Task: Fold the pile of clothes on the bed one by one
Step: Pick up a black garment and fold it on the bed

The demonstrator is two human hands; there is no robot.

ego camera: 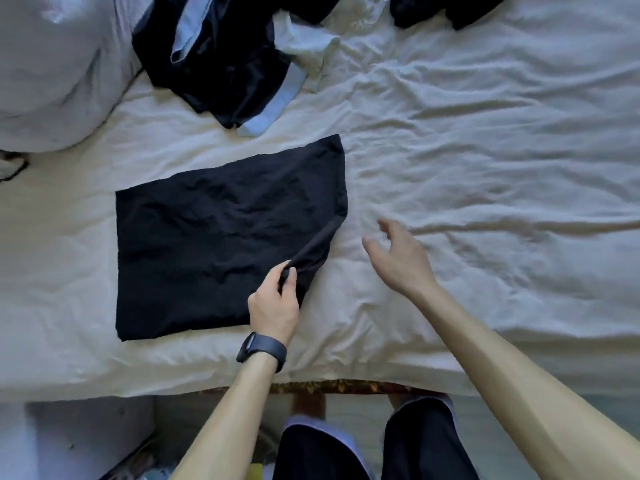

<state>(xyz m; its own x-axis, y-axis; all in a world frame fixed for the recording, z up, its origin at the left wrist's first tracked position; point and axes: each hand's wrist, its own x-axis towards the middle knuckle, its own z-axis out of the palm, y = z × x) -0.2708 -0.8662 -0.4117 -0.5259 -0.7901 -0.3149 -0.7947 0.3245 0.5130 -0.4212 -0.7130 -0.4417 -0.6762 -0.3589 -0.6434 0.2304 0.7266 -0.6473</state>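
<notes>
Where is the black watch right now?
The black watch is on the left wrist, low and left of centre in the head view, just below the left hand, which pinches the black garment on the bed.

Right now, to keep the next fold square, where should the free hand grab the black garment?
Probably the black garment at its far right corner, from the right: that edge lies flat, the left hand pinches the near right part, and the open right hand hovers beside it.
</notes>
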